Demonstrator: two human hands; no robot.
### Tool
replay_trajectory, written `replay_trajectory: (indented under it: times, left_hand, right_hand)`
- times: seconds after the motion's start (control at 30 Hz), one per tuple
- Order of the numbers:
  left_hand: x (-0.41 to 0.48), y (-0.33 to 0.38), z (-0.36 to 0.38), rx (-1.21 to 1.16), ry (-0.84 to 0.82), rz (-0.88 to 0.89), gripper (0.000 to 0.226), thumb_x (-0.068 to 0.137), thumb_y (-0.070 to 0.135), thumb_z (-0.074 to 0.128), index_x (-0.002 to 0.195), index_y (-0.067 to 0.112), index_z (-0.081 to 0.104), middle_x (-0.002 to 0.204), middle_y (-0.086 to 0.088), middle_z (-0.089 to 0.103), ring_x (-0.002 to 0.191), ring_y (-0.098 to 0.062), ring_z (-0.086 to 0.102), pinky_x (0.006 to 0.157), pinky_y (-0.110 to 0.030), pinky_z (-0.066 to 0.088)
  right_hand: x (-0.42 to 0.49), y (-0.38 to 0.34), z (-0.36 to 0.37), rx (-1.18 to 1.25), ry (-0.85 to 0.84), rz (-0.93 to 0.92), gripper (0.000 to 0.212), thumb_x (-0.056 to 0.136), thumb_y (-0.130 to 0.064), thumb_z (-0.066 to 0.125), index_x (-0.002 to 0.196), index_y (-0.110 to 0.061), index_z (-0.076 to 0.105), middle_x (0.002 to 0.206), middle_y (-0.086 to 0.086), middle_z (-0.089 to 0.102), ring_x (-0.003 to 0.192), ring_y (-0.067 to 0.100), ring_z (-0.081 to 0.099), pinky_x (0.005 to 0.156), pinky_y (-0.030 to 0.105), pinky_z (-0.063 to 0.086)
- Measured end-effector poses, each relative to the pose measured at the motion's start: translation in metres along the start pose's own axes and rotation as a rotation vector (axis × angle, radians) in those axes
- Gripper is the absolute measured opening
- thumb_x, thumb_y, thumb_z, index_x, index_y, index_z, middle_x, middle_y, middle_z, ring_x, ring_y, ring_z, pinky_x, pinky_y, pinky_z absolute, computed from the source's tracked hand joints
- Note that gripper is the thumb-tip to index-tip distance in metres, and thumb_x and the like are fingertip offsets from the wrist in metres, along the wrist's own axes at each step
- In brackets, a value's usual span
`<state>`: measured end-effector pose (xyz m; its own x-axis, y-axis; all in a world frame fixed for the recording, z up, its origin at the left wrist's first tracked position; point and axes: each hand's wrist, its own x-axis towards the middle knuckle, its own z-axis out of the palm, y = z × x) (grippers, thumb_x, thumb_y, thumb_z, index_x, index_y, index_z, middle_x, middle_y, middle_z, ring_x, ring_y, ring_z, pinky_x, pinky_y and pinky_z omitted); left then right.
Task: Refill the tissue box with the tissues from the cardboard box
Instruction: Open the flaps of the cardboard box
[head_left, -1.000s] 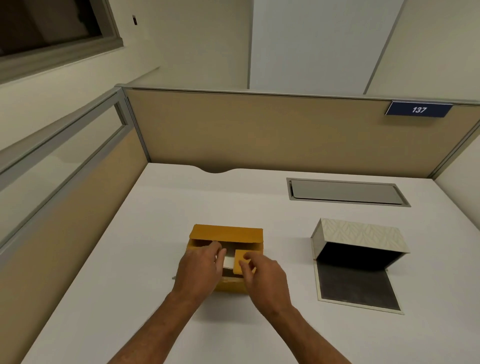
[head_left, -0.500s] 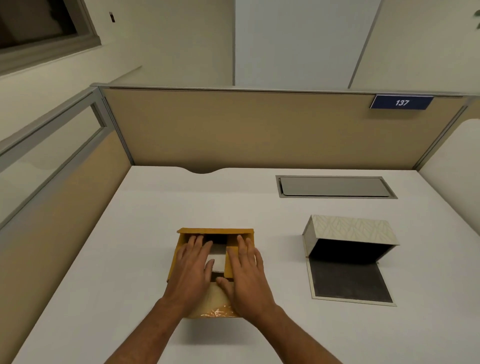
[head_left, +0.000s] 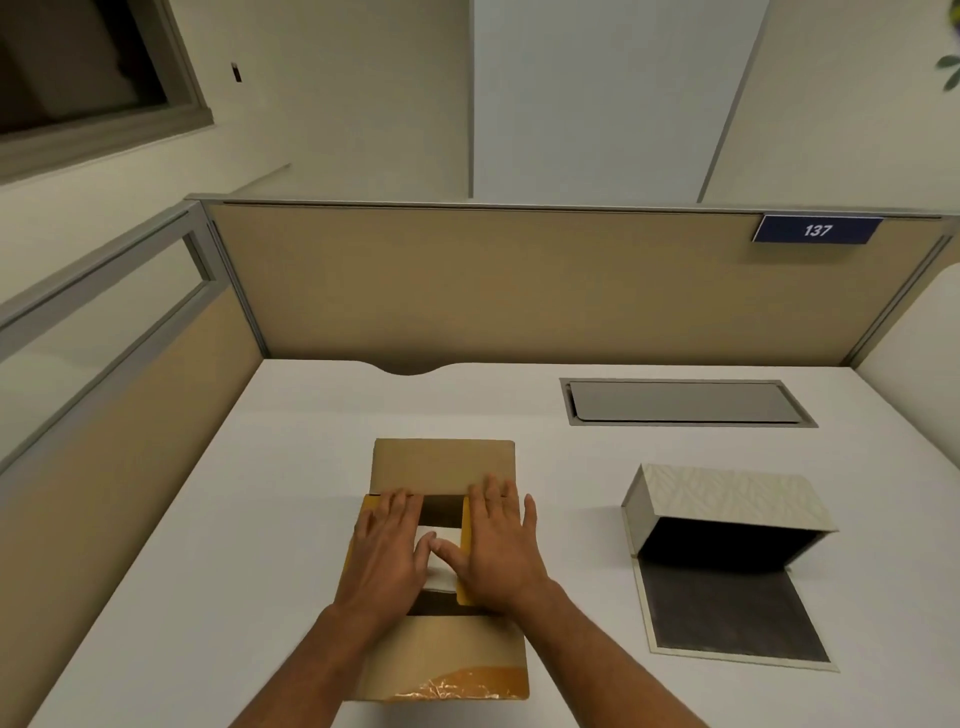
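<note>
A brown cardboard box (head_left: 441, 462) lies on the white desk with its far and near flaps folded outward. My left hand (head_left: 387, 551) rests flat on the box's left inner flap. My right hand (head_left: 496, 545) lies flat on the right inner flap, thumbs nearly touching. Between the thumbs a strip of white tissues (head_left: 434, 535) shows inside the box. To the right lies the patterned tissue box (head_left: 727, 501) on its side, its dark inside open toward me and its lid (head_left: 727, 616) flat on the desk.
The white desk (head_left: 260, 519) is closed in by beige partition walls at the back and left. A grey cable hatch (head_left: 685, 402) is set into the desk behind the tissue box. A blue sign reading 137 (head_left: 817, 230) hangs on the back partition.
Both hands went from pinching the box flaps to lying flat on them. The far and near flaps have folded outward, and the box opening is wider.
</note>
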<state>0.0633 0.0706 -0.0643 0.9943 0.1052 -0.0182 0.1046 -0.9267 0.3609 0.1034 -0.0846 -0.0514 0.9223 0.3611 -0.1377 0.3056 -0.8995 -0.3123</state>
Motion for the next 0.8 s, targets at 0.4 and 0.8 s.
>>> replay_trajectory:
  times: [0.4,0.8]
  left_hand:
    - [-0.013,-0.015,-0.061,0.033,0.292,0.048,0.054,0.081,0.000,0.072,0.132,0.013,0.059,0.147,-0.011,0.051,0.139,-0.031,0.045,0.112,-0.043,0.035]
    - [-0.039,-0.045,-0.025,0.015,-0.022,-0.296,0.057,0.102,0.037,0.036,0.152,0.016,0.018,0.163,-0.009,0.022,0.148,-0.031,0.028,0.119,-0.043,0.025]
  right_hand:
    - [-0.028,0.011,-0.034,0.312,0.330,0.105,0.055,0.094,-0.007,0.058,0.144,-0.024,0.044,0.156,0.003,0.040,0.145,0.024,0.032,0.121,0.042,0.028]
    - [-0.061,0.046,0.015,0.220,0.179,0.281,0.055,0.102,-0.051,0.027,0.148,-0.022,0.035,0.160,0.002,0.032,0.149,0.023,0.027,0.124,0.040,0.009]
